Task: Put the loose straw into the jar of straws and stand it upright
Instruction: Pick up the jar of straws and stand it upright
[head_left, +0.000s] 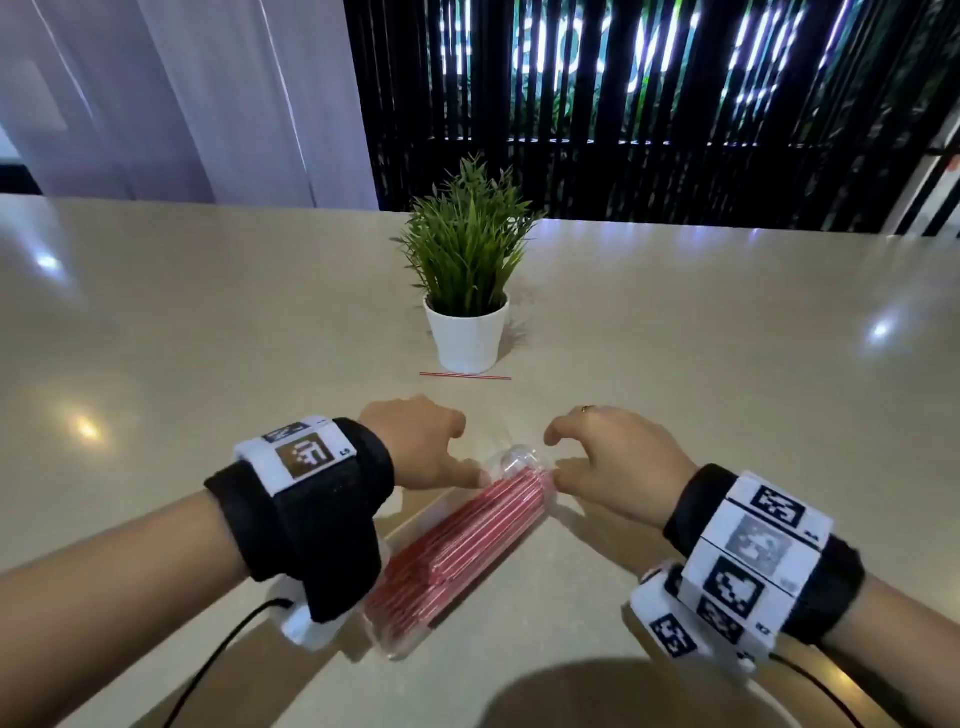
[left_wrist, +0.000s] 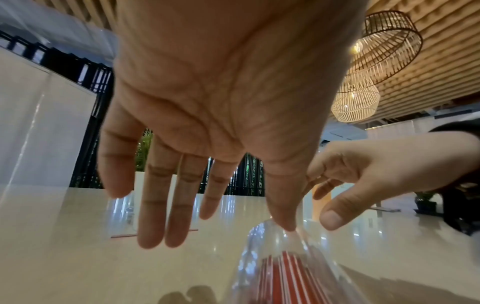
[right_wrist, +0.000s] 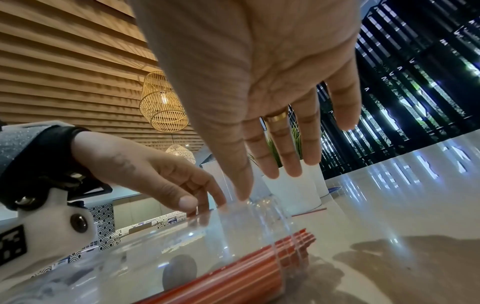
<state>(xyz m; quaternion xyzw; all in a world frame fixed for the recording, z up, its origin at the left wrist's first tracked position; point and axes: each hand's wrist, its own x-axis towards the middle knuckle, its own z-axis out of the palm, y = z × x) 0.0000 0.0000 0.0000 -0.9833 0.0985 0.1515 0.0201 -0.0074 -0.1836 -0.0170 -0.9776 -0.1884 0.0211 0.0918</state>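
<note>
- The clear plastic jar of straws (head_left: 457, 540) is shown lying on its side on the desk (head_left: 727, 415), its open mouth turned away from the person; no part of the task is judged complete.
- The loose straw (head_left: 465, 375) is seen flat on the desk, just in front of the potted plant (head_left: 467, 270), well apart from the jar.
- The left hand (head_left: 421, 441) and right hand (head_left: 613, 457) are held released, fingers relaxed, thumbs touching the jar near its mouth; nothing is grasped.
- Retrieval, insertion and uprighting remain.

Head view down on table (head_left: 675, 364); wrist views low, close (sharing jar (head_left: 457, 545)).
</note>
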